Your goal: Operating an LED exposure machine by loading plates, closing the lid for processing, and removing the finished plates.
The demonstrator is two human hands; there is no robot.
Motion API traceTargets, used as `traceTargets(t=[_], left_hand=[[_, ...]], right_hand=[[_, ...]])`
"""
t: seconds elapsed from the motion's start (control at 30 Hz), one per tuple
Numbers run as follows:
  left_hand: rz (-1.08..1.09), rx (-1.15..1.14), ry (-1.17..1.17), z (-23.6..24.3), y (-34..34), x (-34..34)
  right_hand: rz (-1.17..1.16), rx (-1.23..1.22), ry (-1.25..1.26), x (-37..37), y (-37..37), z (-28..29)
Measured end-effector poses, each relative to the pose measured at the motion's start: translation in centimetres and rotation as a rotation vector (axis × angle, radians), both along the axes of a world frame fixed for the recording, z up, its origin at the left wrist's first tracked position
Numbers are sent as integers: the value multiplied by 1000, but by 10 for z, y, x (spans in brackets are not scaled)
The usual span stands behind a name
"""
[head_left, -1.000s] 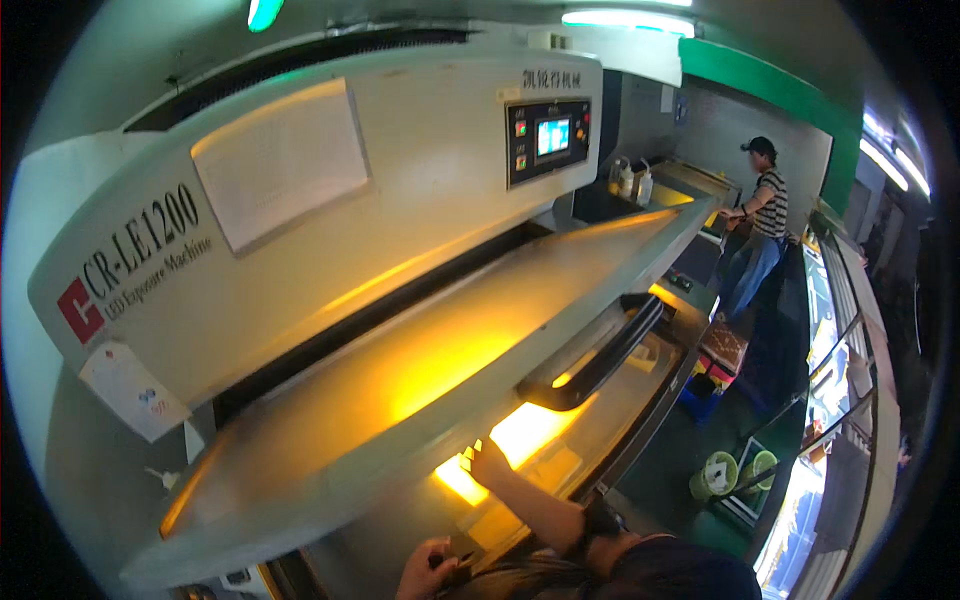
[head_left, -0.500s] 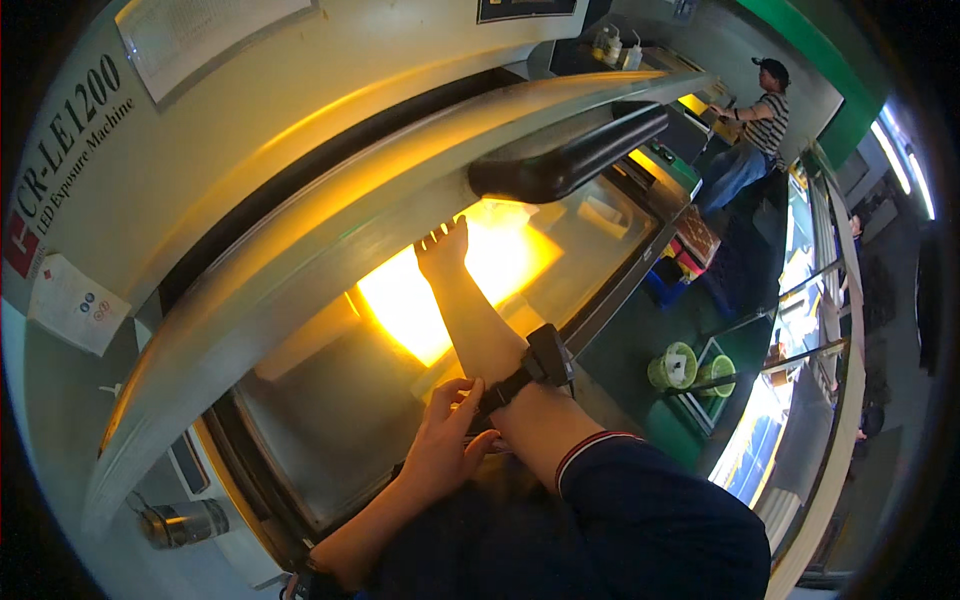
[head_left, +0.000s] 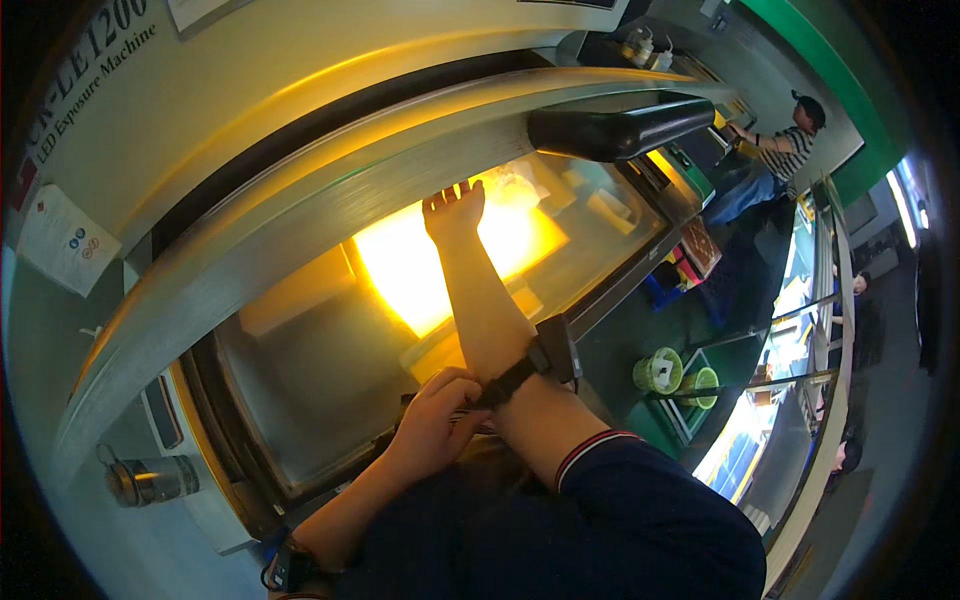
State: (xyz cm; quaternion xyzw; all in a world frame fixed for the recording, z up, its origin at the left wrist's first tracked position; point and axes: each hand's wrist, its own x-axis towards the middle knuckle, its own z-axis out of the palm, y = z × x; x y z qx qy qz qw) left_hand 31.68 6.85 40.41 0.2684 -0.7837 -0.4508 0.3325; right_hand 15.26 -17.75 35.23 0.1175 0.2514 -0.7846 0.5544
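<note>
My right arm reaches forward over the glass bed (head_left: 320,400) of a large machine. At its end my right hand (head_left: 455,212) has its fingers apart, near the lower edge of the curved metal lid (head_left: 330,185); whether it touches the lid I cannot tell. Around the right forearm runs a black strap (head_left: 508,384) bearing a black boxy device (head_left: 557,350). My left hand (head_left: 435,422) is closed on the strap's near end, thumb and fingers pinched together. Another dark device (head_left: 290,568) sits on my left wrist.
Bright yellow light (head_left: 400,275) glows on the bed beneath my right hand. A thick black handle (head_left: 625,128) juts from the lid. At left are a clear jar (head_left: 160,482) and a phone (head_left: 163,412). Green baskets (head_left: 658,371) stand at right; a person (head_left: 790,150) works beyond.
The view has shifted, so the lid and its handle appear higher. My left thumb and fingers have drawn closer together on the strap. My right arm stays stretched out.
</note>
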Motion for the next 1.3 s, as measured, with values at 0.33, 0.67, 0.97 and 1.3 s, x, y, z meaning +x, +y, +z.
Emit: traceTargets(t=[0.33, 0.67, 0.97, 1.3], left_hand=[[-82, 71, -110, 13, 8, 3], [-203, -119, -258, 26, 9, 2], [-76, -289, -178, 21, 10, -3], [181, -251, -120, 11, 7, -5]], right_hand=[[-33, -126, -19, -15, 10, 32], [-75, -712, -65, -48, 21, 87], [-86, -695, -39, -42, 23, 103], [42, -735, -185, -17, 15, 91]])
